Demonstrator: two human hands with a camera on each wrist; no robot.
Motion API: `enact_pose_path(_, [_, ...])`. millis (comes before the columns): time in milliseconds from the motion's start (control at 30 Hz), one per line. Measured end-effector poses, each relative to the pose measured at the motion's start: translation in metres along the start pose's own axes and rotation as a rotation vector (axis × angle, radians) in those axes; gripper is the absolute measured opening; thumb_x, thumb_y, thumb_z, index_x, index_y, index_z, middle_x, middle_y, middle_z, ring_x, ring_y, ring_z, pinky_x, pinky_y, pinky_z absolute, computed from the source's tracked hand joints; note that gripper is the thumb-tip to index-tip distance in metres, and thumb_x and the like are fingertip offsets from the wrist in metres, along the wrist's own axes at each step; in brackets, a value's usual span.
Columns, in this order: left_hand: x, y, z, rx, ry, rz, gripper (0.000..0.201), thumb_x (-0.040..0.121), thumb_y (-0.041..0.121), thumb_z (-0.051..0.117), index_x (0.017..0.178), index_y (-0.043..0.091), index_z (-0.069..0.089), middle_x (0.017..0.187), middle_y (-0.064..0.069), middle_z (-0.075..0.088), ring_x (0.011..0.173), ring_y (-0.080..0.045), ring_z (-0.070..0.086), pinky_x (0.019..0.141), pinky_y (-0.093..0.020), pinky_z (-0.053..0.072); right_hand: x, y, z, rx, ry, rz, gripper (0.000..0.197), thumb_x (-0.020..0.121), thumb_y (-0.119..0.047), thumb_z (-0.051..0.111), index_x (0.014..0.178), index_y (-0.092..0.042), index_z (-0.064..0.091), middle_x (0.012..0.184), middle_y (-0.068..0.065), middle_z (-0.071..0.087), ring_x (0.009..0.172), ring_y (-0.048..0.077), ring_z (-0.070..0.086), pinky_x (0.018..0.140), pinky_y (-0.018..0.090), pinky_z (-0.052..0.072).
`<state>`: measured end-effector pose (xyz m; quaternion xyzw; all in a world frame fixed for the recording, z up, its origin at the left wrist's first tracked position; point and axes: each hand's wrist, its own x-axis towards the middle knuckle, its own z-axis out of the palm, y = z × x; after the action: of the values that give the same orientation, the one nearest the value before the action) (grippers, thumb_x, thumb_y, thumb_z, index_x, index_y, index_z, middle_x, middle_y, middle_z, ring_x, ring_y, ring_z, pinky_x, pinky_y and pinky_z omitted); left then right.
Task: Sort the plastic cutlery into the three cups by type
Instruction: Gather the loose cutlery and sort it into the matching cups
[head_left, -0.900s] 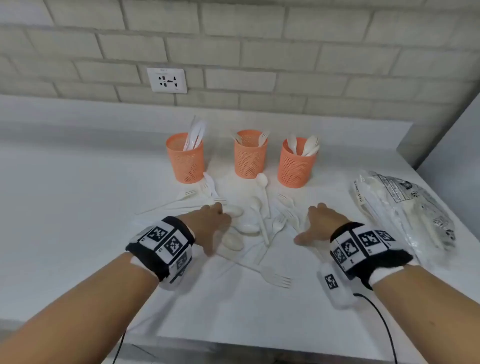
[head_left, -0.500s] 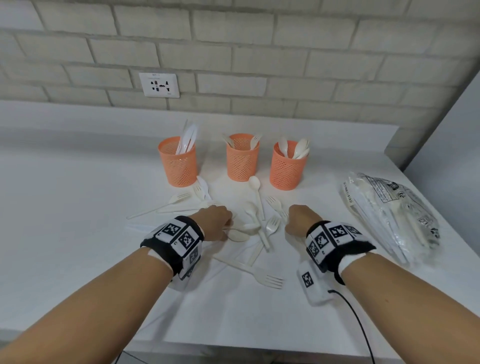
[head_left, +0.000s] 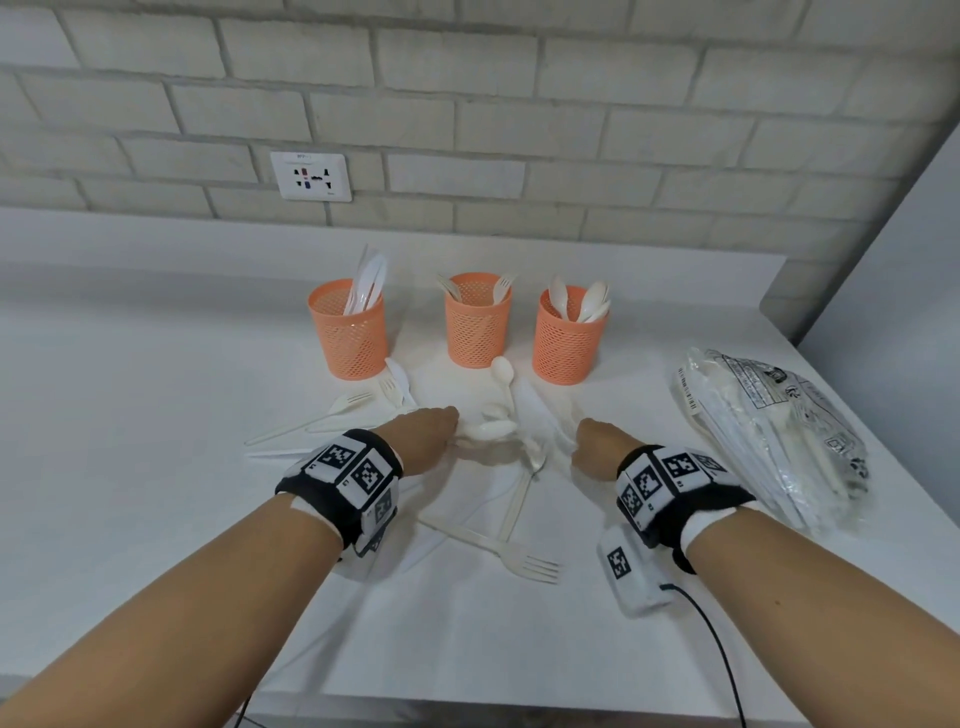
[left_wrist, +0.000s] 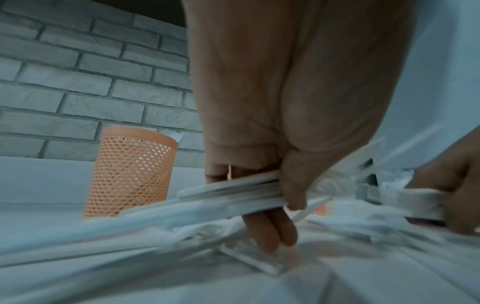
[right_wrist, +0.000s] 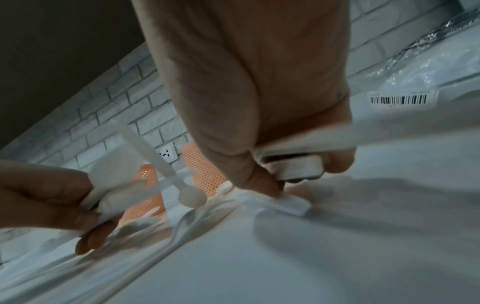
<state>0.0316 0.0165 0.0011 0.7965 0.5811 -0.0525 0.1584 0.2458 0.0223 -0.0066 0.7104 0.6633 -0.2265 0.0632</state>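
**Hands gather cutlery from the pile**

Left hand (head_left: 426, 434) curls around a bundle of white handles (left_wrist: 233, 191), spoon bowls (head_left: 488, 428) poking out toward the middle. Right hand (head_left: 597, 447) grips its own few pieces (right_wrist: 293, 162) (type unclear, blurred). Both stay low over the loose cutlery (head_left: 519, 556) on the counter (head_left: 156, 467), likely collecting several at once to save trips. Behind stand the three cups: knives (head_left: 349, 338), forks (head_left: 478, 325), spoons (head_left: 569, 338).
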Motion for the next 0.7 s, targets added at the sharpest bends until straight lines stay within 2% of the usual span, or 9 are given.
enact_pose_path(100, [0.0, 0.003, -0.009, -0.126, 0.071, 0.019, 0.021, 0.09, -0.003, 0.033, 0.11, -0.001, 0.04, 0.104, -0.022, 0.058, 0.085, -0.033, 0.054, 0.075, -0.038, 0.043, 0.001, 0.006, 0.002, -0.074, -0.015, -0.017, 0.033, 0.098, -0.015, 0.035, 0.118, 0.006, 0.05, 0.125, 0.02, 0.055, 0.109, 0.031, 0.055, 0.093, 0.034, 0.042])
enact_pose_path(200, [0.005, 0.008, -0.018, -0.273, 0.234, 0.07, 0.017, 0.091, -0.005, 0.034, 0.104, 0.0, 0.043, 0.093, -0.021, 0.055, 0.077, -0.028, 0.047, 0.066, -0.029, 0.034, 0.0, 0.009, 0.005, -0.132, -0.017, -0.026, 0.026, 0.095, -0.007, 0.037, 0.111, 0.001, 0.055, 0.124, 0.023, 0.056, 0.114, 0.035, 0.055, 0.088, 0.034, 0.043])
enact_pose_path(267, [0.006, 0.011, -0.023, -0.378, 0.356, 0.121, 0.009, 0.095, 0.001, 0.033, 0.095, 0.005, 0.04, 0.084, -0.015, 0.05, 0.074, -0.024, 0.045, 0.064, -0.027, 0.033, -0.004, 0.008, 0.002, -0.12, -0.005, -0.026, 0.023, 0.095, -0.005, 0.036, 0.111, 0.003, 0.05, 0.123, 0.022, 0.056, 0.113, 0.034, 0.056, 0.084, 0.034, 0.043])
enact_pose_path(400, [0.006, 0.02, -0.034, -0.618, 0.509, 0.121, 0.017, 0.101, 0.02, 0.03, 0.093, 0.008, 0.04, 0.072, -0.002, 0.046, 0.061, -0.016, 0.041, 0.052, -0.019, 0.031, -0.012, 0.004, -0.015, 0.04, 0.128, -0.06, 0.029, 0.096, -0.005, 0.031, 0.123, 0.004, 0.037, 0.12, 0.022, 0.056, 0.108, 0.035, 0.056, 0.077, 0.034, 0.039])
enact_pose_path(467, [0.01, 0.023, -0.039, -0.732, 0.551, 0.085, 0.021, 0.101, 0.025, 0.034, 0.089, 0.009, 0.042, 0.067, 0.003, 0.042, 0.06, -0.013, 0.04, 0.053, -0.022, 0.032, -0.018, -0.001, -0.025, 0.201, 0.214, -0.154, 0.034, 0.097, -0.008, 0.032, 0.13, 0.001, 0.032, 0.111, 0.022, 0.058, 0.098, 0.033, 0.059, 0.072, 0.032, 0.039])
enact_pose_path(500, [0.009, 0.026, -0.042, -0.79, 0.566, 0.075, 0.023, 0.1, 0.026, 0.037, 0.084, 0.011, 0.043, 0.066, 0.003, 0.041, 0.06, -0.013, 0.04, 0.055, -0.024, 0.033, -0.021, -0.006, -0.028, 0.32, 0.248, -0.223, 0.037, 0.098, -0.009, 0.032, 0.134, -0.001, 0.029, 0.1, 0.018, 0.058, 0.085, 0.027, 0.059, 0.067, 0.029, 0.041])
enact_pose_path(567, [0.009, 0.032, -0.046, -0.927, 0.579, 0.084, 0.025, 0.097, 0.031, 0.045, 0.08, 0.012, 0.045, 0.065, 0.003, 0.041, 0.06, -0.014, 0.041, 0.059, -0.025, 0.038, -0.03, -0.021, -0.035, 0.555, 0.294, -0.337, 0.038, 0.098, -0.01, 0.031, 0.136, -0.007, 0.027, 0.079, 0.004, 0.049, 0.063, 0.012, 0.045, 0.056, 0.022, 0.036])
enact_pose_path(600, [0.007, 0.036, -0.048, -1.022, 0.572, 0.09, 0.026, 0.095, 0.032, 0.049, 0.078, 0.013, 0.046, 0.063, 0.003, 0.041, 0.058, -0.012, 0.042, 0.058, -0.021, 0.039, -0.033, -0.03, -0.038, 0.628, 0.304, -0.371, 0.036, 0.099, -0.012, 0.031, 0.135, -0.009, 0.028, 0.076, -0.001, 0.045, 0.061, 0.009, 0.042, 0.055, 0.021, 0.035])
enact_pose_path(700, [0.003, 0.048, -0.052, -1.233, 0.492, 0.118, 0.025, 0.089, 0.036, 0.058, 0.073, 0.017, 0.053, 0.05, 0.01, 0.049, 0.047, -0.004, 0.044, 0.052, -0.016, 0.038, -0.038, -0.06, -0.043, 0.698, 0.329, -0.458, 0.034, 0.1, -0.016, 0.032, 0.133, -0.011, 0.032, 0.095, 0.002, 0.057, 0.074, 0.012, 0.053, 0.06, 0.022, 0.04])
